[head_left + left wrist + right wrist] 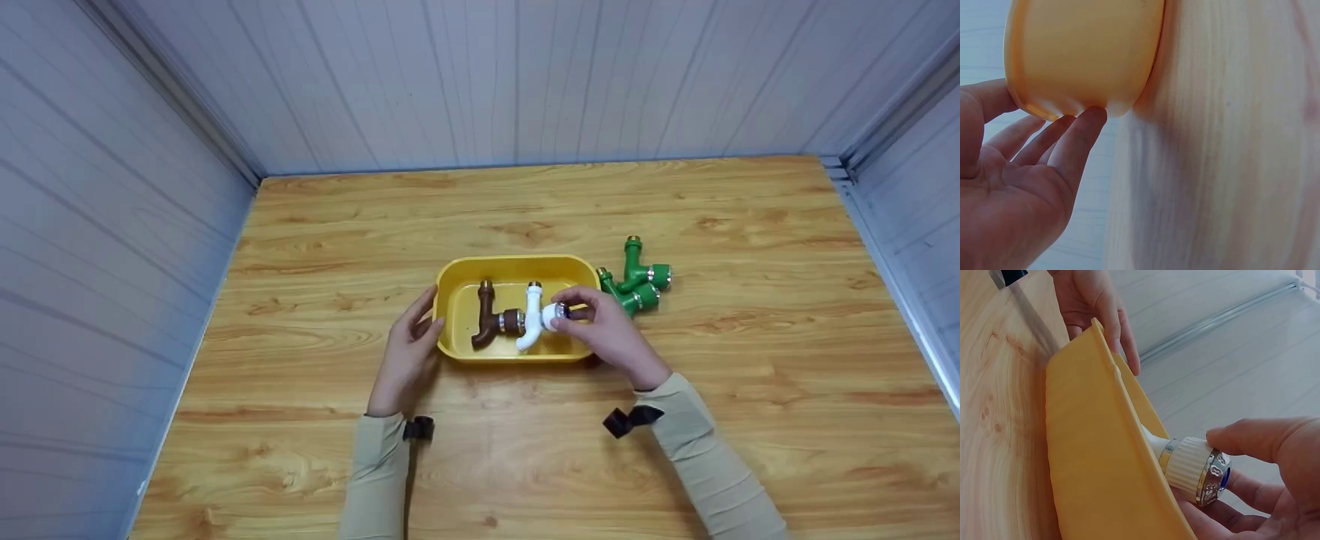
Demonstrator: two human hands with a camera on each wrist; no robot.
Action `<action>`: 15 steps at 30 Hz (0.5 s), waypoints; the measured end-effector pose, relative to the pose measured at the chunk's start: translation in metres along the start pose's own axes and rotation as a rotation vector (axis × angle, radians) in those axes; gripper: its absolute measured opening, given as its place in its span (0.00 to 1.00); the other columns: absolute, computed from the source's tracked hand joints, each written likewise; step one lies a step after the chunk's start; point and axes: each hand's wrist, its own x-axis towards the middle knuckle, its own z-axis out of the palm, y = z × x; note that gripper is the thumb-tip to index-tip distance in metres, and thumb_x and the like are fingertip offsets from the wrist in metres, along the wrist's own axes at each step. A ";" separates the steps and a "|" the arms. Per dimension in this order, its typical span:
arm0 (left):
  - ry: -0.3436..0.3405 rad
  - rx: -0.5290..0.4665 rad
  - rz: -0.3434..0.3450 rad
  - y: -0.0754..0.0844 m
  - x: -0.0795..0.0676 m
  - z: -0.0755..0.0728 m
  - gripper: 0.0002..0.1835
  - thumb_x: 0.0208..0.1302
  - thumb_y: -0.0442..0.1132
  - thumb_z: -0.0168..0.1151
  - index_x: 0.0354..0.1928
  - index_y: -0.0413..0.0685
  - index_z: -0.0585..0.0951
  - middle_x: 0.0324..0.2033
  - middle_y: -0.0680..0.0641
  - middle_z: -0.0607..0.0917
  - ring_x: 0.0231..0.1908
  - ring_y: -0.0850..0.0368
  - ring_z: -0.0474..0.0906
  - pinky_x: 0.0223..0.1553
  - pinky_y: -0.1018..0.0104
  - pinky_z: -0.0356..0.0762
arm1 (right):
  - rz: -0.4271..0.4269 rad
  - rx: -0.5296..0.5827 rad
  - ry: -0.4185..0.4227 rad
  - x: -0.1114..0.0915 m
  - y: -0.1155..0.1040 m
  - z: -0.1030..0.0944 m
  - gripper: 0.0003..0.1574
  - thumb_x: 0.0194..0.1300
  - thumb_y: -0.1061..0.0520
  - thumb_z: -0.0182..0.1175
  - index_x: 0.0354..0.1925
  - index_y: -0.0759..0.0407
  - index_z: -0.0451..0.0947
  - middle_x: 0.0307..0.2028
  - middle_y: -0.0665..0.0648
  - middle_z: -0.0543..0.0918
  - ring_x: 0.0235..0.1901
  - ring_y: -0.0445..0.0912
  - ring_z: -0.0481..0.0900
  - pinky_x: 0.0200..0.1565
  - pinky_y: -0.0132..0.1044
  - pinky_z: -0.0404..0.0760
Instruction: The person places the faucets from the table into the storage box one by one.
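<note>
In the head view, we see the yellow tray point(472, 358) standing on the wooden bench point(300, 300), with grey panelled walls point(480, 82) around it. The left hand point(409, 345) touches the left end of this tray from outside; its grip is released, with the fingers rather straight. The right hand point(611, 330) has its grip closed upon the knob of the white tap point(533, 315), pinching it between thumb and fingers. This tap is inside the outline of the tray, just beside the brown tap point(487, 324), which lies to its left. On the bench, to the right of the tray, we find two green taps point(636, 274) lying close together.

In the left wrist view, we observe that the thumb is near the rim and the fingertips point(1094, 115) rest against the outer wall of the tray.

In the right wrist view, the knob point(1188, 467) is ribbed and white, with shiny bands and a blue end. The right thumb and fingers hold it above the rim. We cannot tell whether the rest of the white tap touches the tray floor.
</note>
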 end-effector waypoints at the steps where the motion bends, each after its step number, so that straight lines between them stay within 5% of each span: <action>1: 0.001 -0.006 -0.002 0.000 -0.001 0.000 0.29 0.68 0.25 0.53 0.70 0.38 0.62 0.68 0.35 0.62 0.61 0.33 0.66 0.57 0.50 0.72 | -0.006 -0.002 0.000 0.001 0.000 0.001 0.22 0.60 0.62 0.66 0.52 0.66 0.75 0.50 0.60 0.77 0.46 0.54 0.77 0.46 0.36 0.80; 15: -0.007 -0.028 -0.003 0.002 0.000 0.003 0.29 0.68 0.24 0.52 0.70 0.38 0.61 0.68 0.36 0.62 0.61 0.33 0.66 0.57 0.49 0.71 | 0.007 -0.105 0.030 0.008 0.000 0.005 0.20 0.60 0.61 0.66 0.51 0.64 0.76 0.49 0.58 0.78 0.46 0.55 0.78 0.46 0.41 0.80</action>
